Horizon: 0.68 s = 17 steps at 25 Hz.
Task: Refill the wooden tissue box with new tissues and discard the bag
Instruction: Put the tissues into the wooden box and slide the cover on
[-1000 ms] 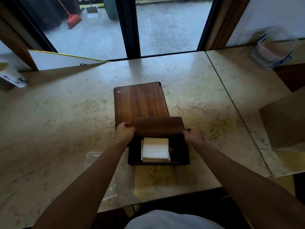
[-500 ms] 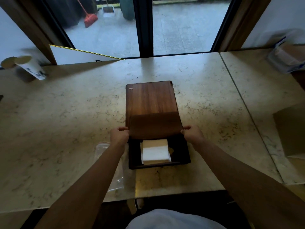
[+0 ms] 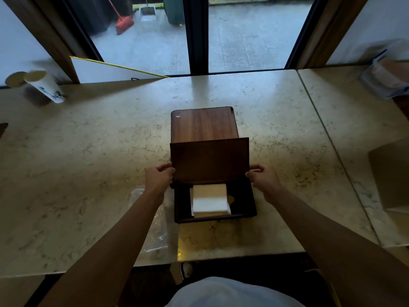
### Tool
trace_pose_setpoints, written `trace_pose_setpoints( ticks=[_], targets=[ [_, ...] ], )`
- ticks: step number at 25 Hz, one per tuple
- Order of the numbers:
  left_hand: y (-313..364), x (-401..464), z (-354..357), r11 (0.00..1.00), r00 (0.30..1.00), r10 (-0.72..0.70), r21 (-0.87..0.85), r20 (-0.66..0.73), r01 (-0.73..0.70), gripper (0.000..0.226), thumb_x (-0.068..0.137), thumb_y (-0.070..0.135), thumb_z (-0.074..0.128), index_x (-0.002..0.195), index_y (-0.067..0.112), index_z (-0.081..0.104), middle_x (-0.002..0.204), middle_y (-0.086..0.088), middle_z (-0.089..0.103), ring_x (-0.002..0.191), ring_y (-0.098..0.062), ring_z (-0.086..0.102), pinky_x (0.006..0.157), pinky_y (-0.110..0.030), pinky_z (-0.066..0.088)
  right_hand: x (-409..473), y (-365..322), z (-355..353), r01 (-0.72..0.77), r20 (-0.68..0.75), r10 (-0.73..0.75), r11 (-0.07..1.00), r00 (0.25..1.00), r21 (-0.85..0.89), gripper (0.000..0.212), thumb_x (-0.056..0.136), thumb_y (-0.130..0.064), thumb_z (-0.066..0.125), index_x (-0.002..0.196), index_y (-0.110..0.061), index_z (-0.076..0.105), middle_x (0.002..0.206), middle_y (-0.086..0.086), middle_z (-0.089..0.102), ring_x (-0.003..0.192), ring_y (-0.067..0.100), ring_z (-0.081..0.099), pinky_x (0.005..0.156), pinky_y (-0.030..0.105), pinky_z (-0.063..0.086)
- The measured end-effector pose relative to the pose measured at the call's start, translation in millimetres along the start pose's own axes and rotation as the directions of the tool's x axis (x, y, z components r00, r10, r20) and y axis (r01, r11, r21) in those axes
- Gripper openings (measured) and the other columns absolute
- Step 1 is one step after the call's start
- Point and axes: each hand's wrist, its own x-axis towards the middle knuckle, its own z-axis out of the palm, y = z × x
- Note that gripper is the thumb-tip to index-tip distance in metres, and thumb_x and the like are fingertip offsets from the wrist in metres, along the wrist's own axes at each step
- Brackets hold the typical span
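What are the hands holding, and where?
Both hands, left and right, hold the wooden lid by its two side edges, fingers pinching near its lower corners.

Dim room, backlit by window (image 3: 243,34).
Glare on table (image 3: 210,91); wide-angle bend, blur at edges.

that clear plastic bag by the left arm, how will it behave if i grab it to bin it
The bag looks thin, crinkled and lies flat, so it is probably floppy and very light, likely to crumple in the fingers. It seems empty, and its glossy film may feel slippery. Part of it reaches the table edge, so a nudge might drop it.
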Motion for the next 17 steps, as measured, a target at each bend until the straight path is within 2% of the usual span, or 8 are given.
trace_pose_setpoints(
  ticks=[4, 6, 8, 10, 12, 15, 17],
  targets=[
    [1, -8, -7, 0.999, 1.000, 0.016, -0.035, 0.024, -0.015, 0.018, 0.091, 0.004, 0.059, 0.093, 0.005, 0.077, 0.065, 0.000, 0.074, 0.057, -0.013, 0.067, 0.050, -0.022, 0.054, -5, 2, -8, -0.058, 0.047, 0.049, 0.970, 0.998, 0.236, 0.016, 0.091, -0.013, 0.059, 0.092, -0.002, 0.070, 0.077, 0.010, 0.066, 0.060, 0.014, 0.059, 0.053, 0.028, 0.045],
    [4, -11, -10, 0.994, 0.999, -0.033, -0.100, 0.015, 0.034, 0.019, 0.091, 0.010, 0.060, 0.082, 0.002, 0.075, 0.062, -0.004, 0.070, 0.056, -0.017, 0.064, 0.051, -0.026, 0.053, -7, -1, -11, -0.092, 0.070, 0.073, 0.944, 0.995, 0.317, 0.021, 0.093, -0.022, 0.060, 0.088, -0.004, 0.069, 0.071, 0.009, 0.065, 0.054, 0.013, 0.059, 0.052, 0.027, 0.045],
    [6, -12, -15, 0.988, 0.997, -0.063, -0.139, 0.033, 0.067, 0.021, 0.092, 0.012, 0.060, 0.080, -0.002, 0.071, 0.069, -0.013, 0.068, 0.061, -0.023, 0.064, 0.058, -0.031, 0.053, -9, -3, -14, -0.104, 0.076, 0.083, 0.934, 0.994, 0.341, 0.026, 0.095, -0.028, 0.062, 0.087, -0.004, 0.069, 0.067, 0.008, 0.065, 0.054, 0.015, 0.059, 0.053, 0.028, 0.046],
    [3, -16, -21, 0.990, 0.994, -0.079, -0.108, 0.071, 0.086, 0.018, 0.091, 0.007, 0.064, 0.086, -0.009, 0.071, 0.073, -0.017, 0.069, 0.065, -0.027, 0.066, 0.062, -0.035, 0.056, -13, -6, -18, -0.103, 0.081, 0.082, 0.946, 0.993, 0.307, 0.025, 0.093, -0.026, 0.066, 0.086, -0.003, 0.070, 0.065, 0.007, 0.065, 0.052, 0.014, 0.060, 0.052, 0.027, 0.048],
    [-2, -21, -27, 0.990, 0.989, -0.119, -0.061, 0.093, 0.125, 0.013, 0.088, 0.003, 0.071, 0.089, -0.009, 0.070, 0.077, -0.020, 0.070, 0.066, -0.027, 0.067, 0.063, -0.035, 0.057, -16, -7, -21, -0.093, 0.099, 0.075, 0.976, 0.992, 0.198, 0.018, 0.090, -0.019, 0.071, 0.087, -0.001, 0.072, 0.071, 0.009, 0.067, 0.055, 0.014, 0.064, 0.050, 0.024, 0.051],
    [-13, -29, -31, 0.988, 0.984, -0.151, -0.001, 0.097, 0.152, 0.005, 0.086, 0.000, 0.073, 0.084, -0.004, 0.070, 0.080, -0.020, 0.071, 0.067, -0.026, 0.069, 0.051, -0.028, 0.057, -20, -2, -21, -0.057, 0.063, 0.054, 0.997, 0.997, 0.045, 0.009, 0.087, -0.011, 0.076, 0.084, -0.003, 0.073, 0.083, 0.014, 0.073, 0.074, 0.022, 0.072, 0.057, 0.027, 0.059],
    [-22, -33, -31, 0.985, 0.980, -0.172, 0.031, 0.102, 0.170, 0.006, 0.086, -0.002, 0.073, 0.080, -0.001, 0.071, 0.080, -0.019, 0.073, 0.068, -0.025, 0.071, 0.047, -0.024, 0.056, -22, 3, -19, -0.020, 0.007, 0.020, 0.999, 1.000, -0.049, 0.011, 0.084, -0.010, 0.078, 0.074, -0.006, 0.074, 0.080, 0.014, 0.074, 0.076, 0.025, 0.071, 0.062, 0.032, 0.060]
  ],
)
